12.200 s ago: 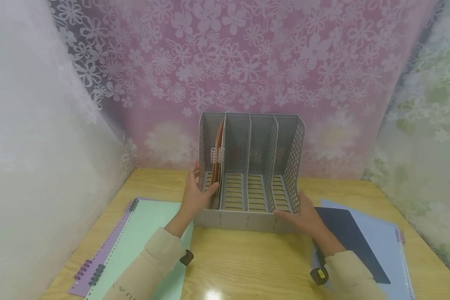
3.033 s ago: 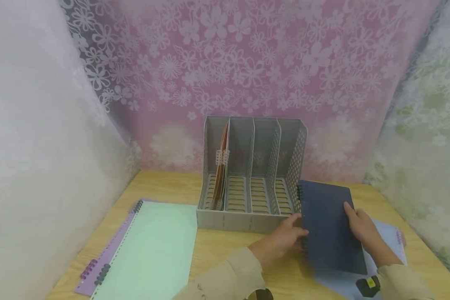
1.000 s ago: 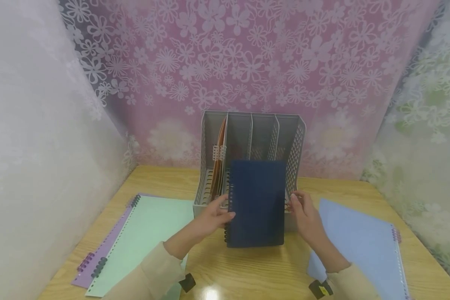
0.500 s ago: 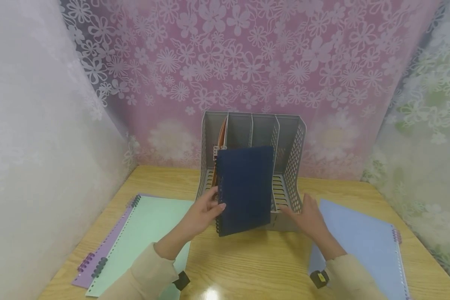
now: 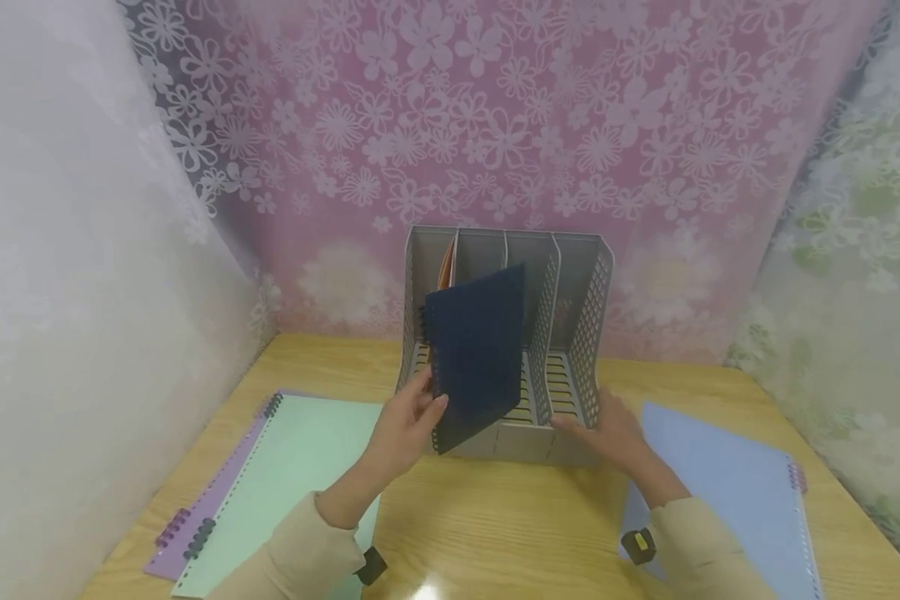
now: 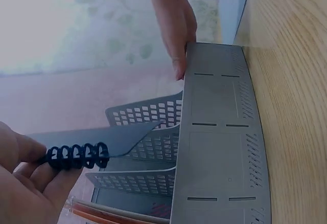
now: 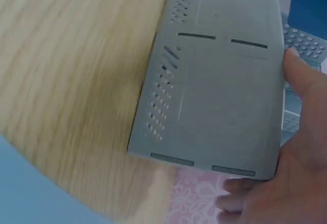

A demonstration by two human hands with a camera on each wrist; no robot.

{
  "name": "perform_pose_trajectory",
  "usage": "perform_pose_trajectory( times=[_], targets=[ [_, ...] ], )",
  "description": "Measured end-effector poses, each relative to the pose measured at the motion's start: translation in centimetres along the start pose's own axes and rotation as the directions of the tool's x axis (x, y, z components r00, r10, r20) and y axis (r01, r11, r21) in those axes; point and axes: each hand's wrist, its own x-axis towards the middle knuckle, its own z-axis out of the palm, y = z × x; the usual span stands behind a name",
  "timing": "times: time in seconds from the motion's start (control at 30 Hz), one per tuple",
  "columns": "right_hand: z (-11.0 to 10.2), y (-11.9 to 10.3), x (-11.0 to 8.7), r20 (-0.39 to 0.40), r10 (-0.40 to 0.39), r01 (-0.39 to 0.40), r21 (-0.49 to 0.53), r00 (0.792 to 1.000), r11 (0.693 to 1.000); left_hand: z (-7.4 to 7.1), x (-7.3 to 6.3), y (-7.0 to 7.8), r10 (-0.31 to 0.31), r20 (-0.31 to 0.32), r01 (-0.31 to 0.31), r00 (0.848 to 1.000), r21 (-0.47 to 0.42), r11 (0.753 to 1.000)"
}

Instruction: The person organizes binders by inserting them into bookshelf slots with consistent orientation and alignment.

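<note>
The left hand (image 5: 401,427) pinches the navy notebook (image 5: 480,358) by its ringed edge, between both hands at the grey rack's (image 5: 528,444) open front. The right hand (image 5: 613,429) grips the rack's right front corner.

Upper garment: beige fabric, matte in appearance. The left sleeve (image 5: 270,575) ends in a broad, rumpled left cuff (image 5: 322,533), set off from the forearm by a crease. The right sleeve (image 5: 720,575) matches in colour, its right cuff (image 5: 682,521) similarly loose. The left hand (image 5: 399,429) and right hand (image 5: 613,429) are bare. Equipment: a compact, angular black left wrist camera (image 5: 372,566) beside the cuff; a black, block-shaped right wrist camera (image 5: 630,545) bearing a small yellow label (image 5: 641,542), lettering too small to read.
</note>
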Motion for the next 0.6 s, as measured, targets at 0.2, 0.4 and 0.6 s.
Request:
perform_pose_trajectory(
  times=[0.2, 0.4, 0.6],
  targets=[
    [-0.1, 0.4, 0.0, 0.085, 0.011, -0.009, -0.024, 0.996, 1.0, 1.4, 0.5, -0.2, 0.175, -0.114, -0.152, 0.978, 0.189, 0.97],
    [0.0, 0.4, -0.2, 0.094, -0.004, 0.004, -0.007, 0.996, 1.0, 2.2, 0.8, -0.7, 0.302, -0.193, -0.221, 0.934, 0.352, 0.91],
    [0.1, 0.3, 0.1, 0.101, -0.012, 0.016, -0.038, 0.995, 0.999, 2.5, 1.7, -1.4, 0.35, -0.24, -0.179, 0.906, 0.531, 0.828]
  ],
)
